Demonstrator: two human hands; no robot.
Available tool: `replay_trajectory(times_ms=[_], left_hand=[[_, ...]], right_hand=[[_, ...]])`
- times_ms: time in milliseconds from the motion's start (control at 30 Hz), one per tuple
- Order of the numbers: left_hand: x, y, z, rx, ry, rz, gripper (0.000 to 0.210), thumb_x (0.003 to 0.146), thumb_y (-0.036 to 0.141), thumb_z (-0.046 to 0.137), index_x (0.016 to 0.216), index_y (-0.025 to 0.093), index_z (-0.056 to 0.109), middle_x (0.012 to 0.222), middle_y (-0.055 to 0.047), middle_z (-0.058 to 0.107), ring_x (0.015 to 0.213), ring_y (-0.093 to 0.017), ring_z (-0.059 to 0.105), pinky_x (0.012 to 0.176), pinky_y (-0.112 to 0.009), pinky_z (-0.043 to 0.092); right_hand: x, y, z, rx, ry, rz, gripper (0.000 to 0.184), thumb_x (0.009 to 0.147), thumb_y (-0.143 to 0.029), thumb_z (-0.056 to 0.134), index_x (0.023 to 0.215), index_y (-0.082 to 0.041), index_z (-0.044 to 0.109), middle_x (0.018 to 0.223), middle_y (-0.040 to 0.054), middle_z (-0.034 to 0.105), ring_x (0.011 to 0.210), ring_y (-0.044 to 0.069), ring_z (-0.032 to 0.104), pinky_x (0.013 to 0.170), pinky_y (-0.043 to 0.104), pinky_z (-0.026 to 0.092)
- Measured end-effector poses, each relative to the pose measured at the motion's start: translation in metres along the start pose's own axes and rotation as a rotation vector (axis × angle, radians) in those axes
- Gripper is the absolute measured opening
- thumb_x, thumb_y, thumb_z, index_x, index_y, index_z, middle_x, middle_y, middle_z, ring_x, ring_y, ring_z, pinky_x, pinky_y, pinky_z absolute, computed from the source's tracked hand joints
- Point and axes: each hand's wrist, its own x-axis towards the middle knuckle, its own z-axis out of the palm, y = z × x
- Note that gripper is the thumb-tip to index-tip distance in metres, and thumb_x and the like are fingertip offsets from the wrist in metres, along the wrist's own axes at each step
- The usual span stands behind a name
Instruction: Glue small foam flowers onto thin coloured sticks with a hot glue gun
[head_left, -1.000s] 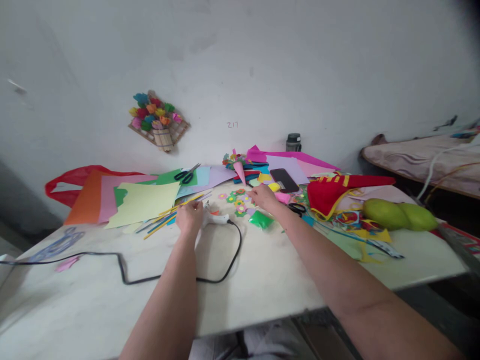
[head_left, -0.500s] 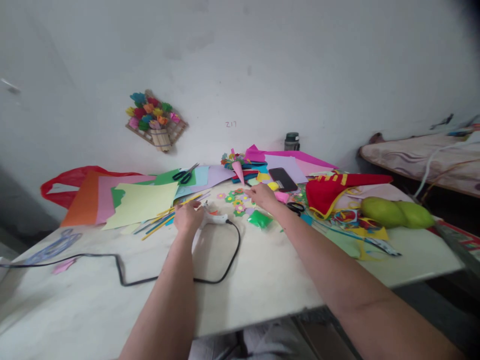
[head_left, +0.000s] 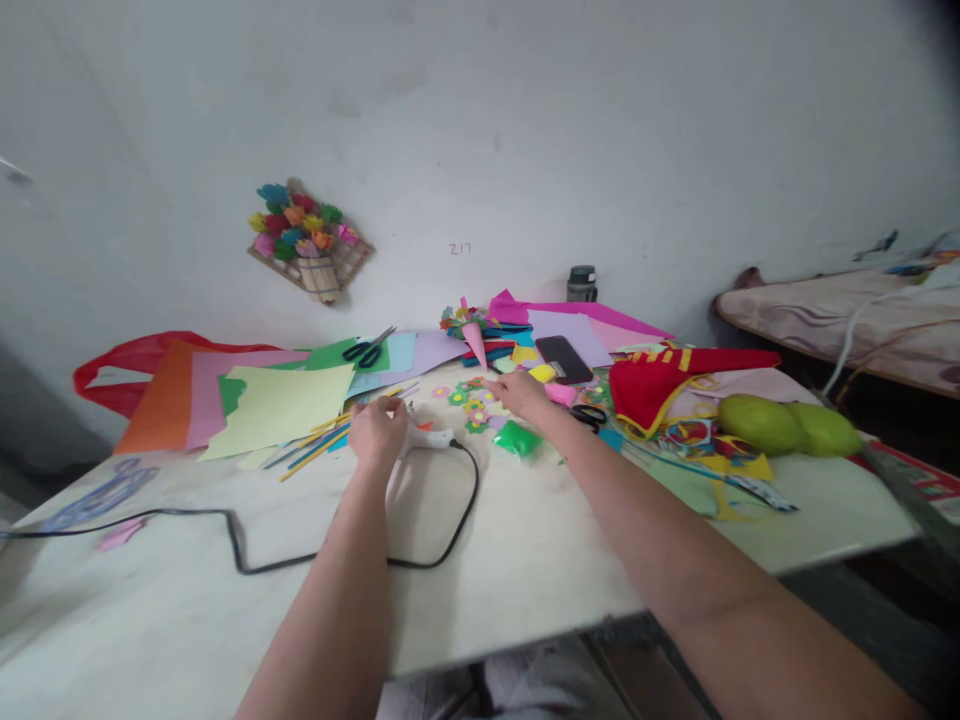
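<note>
Just left of the white glue gun is my left hand, its fingers bent together in a pinch. Whatever lies between its fingertips is too small to make out. My right hand reaches to the small paper flowers, which lie in a loose cluster in green, yellow and pink. Its fingers are drawn together at the edge of the cluster, and their tips hide what they may hold. A pink paper cone with colourful flowers on top lies behind. Below my right wrist rests a bright green packet.
The black cord loops across the table's front. Coloured sheets, scissors and thin sticks lie left. A phone, second scissors, red cloth and green fruit lie right. A bottle stands at the wall.
The view has shifted slightly, and my right hand's fingertips have edged a little left by the paper flowers. My left hand stays beside the glue gun.
</note>
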Motion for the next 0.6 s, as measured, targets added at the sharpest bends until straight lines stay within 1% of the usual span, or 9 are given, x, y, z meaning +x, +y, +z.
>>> replay_trajectory(times_ms=[67, 167, 233, 267, 333, 400, 467, 533, 600], left_hand=[[-0.001, 0.001, 0.0, 0.001, 0.016, -0.008, 0.029, 0.073, 0.039, 0.045, 0.09, 0.027, 0.067, 0.089, -0.009, 0.064, 0.104, -0.025, 0.049, 0.077, -0.034, 0.042], [0.0, 0.0, 0.0, 0.022, -0.001, -0.043, 0.029, 0.073, 0.038, 0.046, 0.089, 0.026, 0.067, 0.091, -0.01, 0.063, 0.104, -0.026, 0.049, 0.078, -0.035, 0.042], [0.0, -0.001, 0.0, 0.033, -0.016, -0.067, 0.03, 0.073, 0.038, 0.045, 0.09, 0.026, 0.067, 0.095, -0.011, 0.062, 0.105, -0.026, 0.05, 0.078, -0.036, 0.042], [0.001, -0.001, 0.0, 0.038, -0.022, -0.077, 0.031, 0.073, 0.038, 0.045, 0.091, 0.026, 0.067, 0.097, -0.011, 0.062, 0.104, -0.026, 0.05, 0.078, -0.036, 0.042], [0.001, 0.0, 0.0, 0.047, -0.036, -0.092, 0.031, 0.074, 0.039, 0.044, 0.09, 0.026, 0.067, 0.097, -0.011, 0.062, 0.103, -0.027, 0.051, 0.077, -0.036, 0.043], [0.001, 0.0, -0.001, 0.054, -0.057, -0.1, 0.03, 0.073, 0.038, 0.045, 0.089, 0.026, 0.067, 0.096, -0.011, 0.062, 0.102, -0.028, 0.052, 0.075, -0.037, 0.043], [0.001, 0.0, -0.001, 0.058, -0.086, -0.092, 0.028, 0.071, 0.035, 0.048, 0.091, 0.027, 0.066, 0.096, -0.011, 0.063, 0.104, -0.028, 0.051, 0.076, -0.037, 0.043], [0.003, -0.002, 0.0, 0.051, -0.133, -0.065, 0.032, 0.067, 0.03, 0.052, 0.096, 0.028, 0.065, 0.099, -0.01, 0.062, 0.107, -0.028, 0.048, 0.077, -0.037, 0.042], [0.006, -0.005, 0.002, 0.011, -0.196, -0.039, 0.038, 0.065, 0.027, 0.054, 0.102, 0.028, 0.062, 0.105, -0.008, 0.061, 0.107, -0.028, 0.049, 0.077, -0.036, 0.042]], right_hand=[[0.001, 0.002, 0.003, -0.001, -0.014, -0.029, 0.037, 0.081, -0.042, 0.044, 0.071, -0.015, 0.067, 0.075, 0.0082, 0.067, 0.069, 0.016, 0.058, 0.058, 0.022, 0.035], [0.005, 0.011, 0.015, 0.085, -0.041, -0.09, 0.018, 0.076, -0.026, 0.053, 0.075, -0.016, 0.067, 0.074, 0.0045, 0.067, 0.067, 0.013, 0.057, 0.059, 0.02, 0.036], [0.008, 0.017, 0.023, 0.153, -0.035, -0.073, 0.014, 0.073, -0.017, 0.055, 0.079, -0.016, 0.067, 0.078, 0.0033, 0.067, 0.067, 0.011, 0.056, 0.059, 0.019, 0.036], [0.009, 0.019, 0.025, 0.168, -0.028, -0.056, 0.014, 0.071, -0.016, 0.056, 0.08, -0.016, 0.067, 0.078, 0.0032, 0.067, 0.067, 0.011, 0.056, 0.059, 0.018, 0.036], [0.01, 0.02, 0.024, 0.133, -0.038, -0.051, 0.013, 0.072, -0.019, 0.056, 0.076, -0.015, 0.068, 0.074, 0.0038, 0.066, 0.065, 0.012, 0.055, 0.058, 0.019, 0.035], [0.008, 0.019, 0.02, 0.05, -0.038, -0.045, 0.02, 0.075, -0.028, 0.053, 0.071, -0.015, 0.068, 0.071, 0.0053, 0.065, 0.064, 0.013, 0.055, 0.056, 0.021, 0.034], [0.006, 0.018, 0.014, -0.019, -0.037, -0.005, 0.028, 0.078, -0.034, 0.049, 0.071, -0.015, 0.068, 0.073, 0.0071, 0.065, 0.067, 0.015, 0.056, 0.055, 0.022, 0.034], [0.004, 0.017, 0.011, -0.051, -0.057, 0.037, 0.027, 0.078, -0.033, 0.048, 0.075, -0.017, 0.069, 0.079, 0.0077, 0.066, 0.071, 0.016, 0.057, 0.055, 0.022, 0.033], [0.004, 0.018, 0.013, -0.047, -0.087, 0.051, 0.022, 0.077, -0.029, 0.049, 0.079, -0.018, 0.069, 0.081, 0.0067, 0.066, 0.072, 0.015, 0.058, 0.056, 0.021, 0.034]])
